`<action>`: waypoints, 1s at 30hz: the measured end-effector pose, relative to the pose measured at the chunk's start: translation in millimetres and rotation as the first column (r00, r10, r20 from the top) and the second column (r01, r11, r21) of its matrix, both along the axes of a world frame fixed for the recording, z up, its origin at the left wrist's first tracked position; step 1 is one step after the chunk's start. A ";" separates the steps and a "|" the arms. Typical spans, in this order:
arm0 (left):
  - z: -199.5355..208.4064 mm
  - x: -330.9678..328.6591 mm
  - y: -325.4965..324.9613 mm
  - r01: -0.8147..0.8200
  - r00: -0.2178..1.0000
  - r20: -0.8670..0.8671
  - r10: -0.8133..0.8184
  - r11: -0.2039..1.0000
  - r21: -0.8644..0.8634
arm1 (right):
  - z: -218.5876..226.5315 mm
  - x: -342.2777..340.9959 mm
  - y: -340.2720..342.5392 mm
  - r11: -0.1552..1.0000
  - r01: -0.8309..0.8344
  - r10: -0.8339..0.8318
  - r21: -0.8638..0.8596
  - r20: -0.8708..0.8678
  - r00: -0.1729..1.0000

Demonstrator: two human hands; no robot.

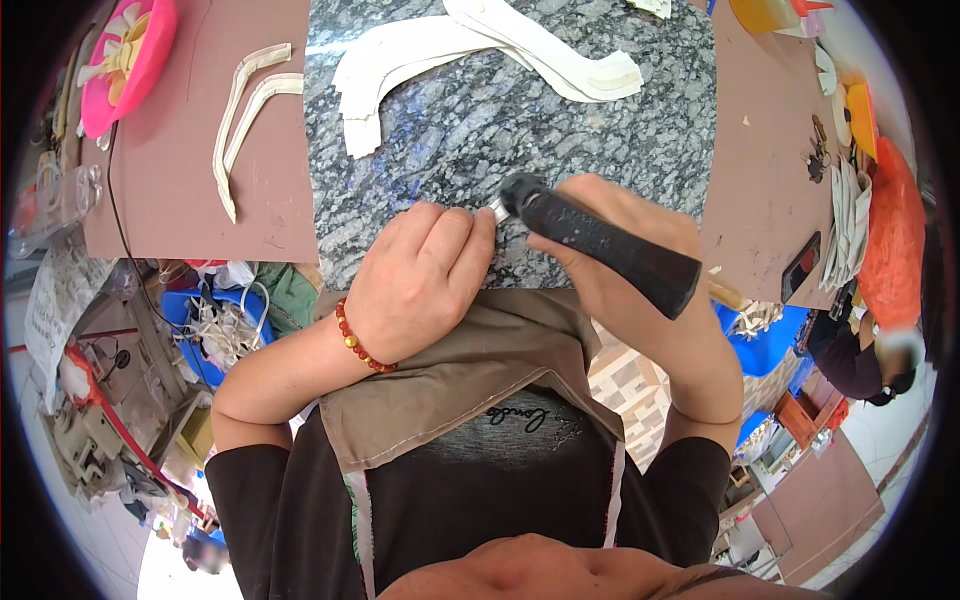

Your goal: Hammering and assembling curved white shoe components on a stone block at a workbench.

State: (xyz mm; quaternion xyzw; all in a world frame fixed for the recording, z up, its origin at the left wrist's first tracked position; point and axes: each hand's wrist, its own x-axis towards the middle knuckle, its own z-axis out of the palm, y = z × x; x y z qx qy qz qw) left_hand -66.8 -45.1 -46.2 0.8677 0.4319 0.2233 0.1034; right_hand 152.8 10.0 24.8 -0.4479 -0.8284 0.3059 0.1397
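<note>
My right hand (pixel 640 225) is closed round a hammer (pixel 605 240) with a dark head, its handle hidden in the grip. The hammer's round face is beside the fingertips of my left hand (pixel 425 262), low over the near part of a grey speckled stone slab (pixel 450 130). My left fingers are bent and pressed together, and a small white piece (pixel 498 208) pokes out at their tips; most of it is hidden. Farther off on the slab lie stacked white curved pieces (pixel 430 45), spread in overlapping layers.
Two narrow curved strips (pixel 245 110) lie on the brown table (pixel 265 220) at left, near a pink basin (pixel 155 60). To the right are a phone (pixel 801 266), a stack of pale pieces (pixel 848 220) and an orange-red bag (pixel 893 240). Blue bins (pixel 180 310) with scraps stand below the table.
</note>
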 end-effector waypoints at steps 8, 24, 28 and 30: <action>0.8 -12.8 -13.2 -0.044 0.993 0.107 0.044 0.999 0.004 | -2.2 -3.5 -2.1 0.999 -0.002 0.000 -0.045 -0.051 0.999; 5.6 -17.5 -41.1 -0.130 0.984 0.102 0.145 0.982 -0.139 | -4.4 -12.8 -10.2 0.972 -0.208 0.197 -0.112 -0.104 0.975; 10.0 -21.0 -9.2 -0.058 0.981 0.170 0.093 0.978 -0.200 | 2.5 9.8 -7.4 0.975 0.093 -0.143 -0.204 -0.244 0.959; 7.1 -19.3 22.1 0.054 0.985 0.167 -0.034 0.992 -0.116 | 11.5 25.6 -6.3 0.966 0.196 -0.227 -0.171 -0.193 0.955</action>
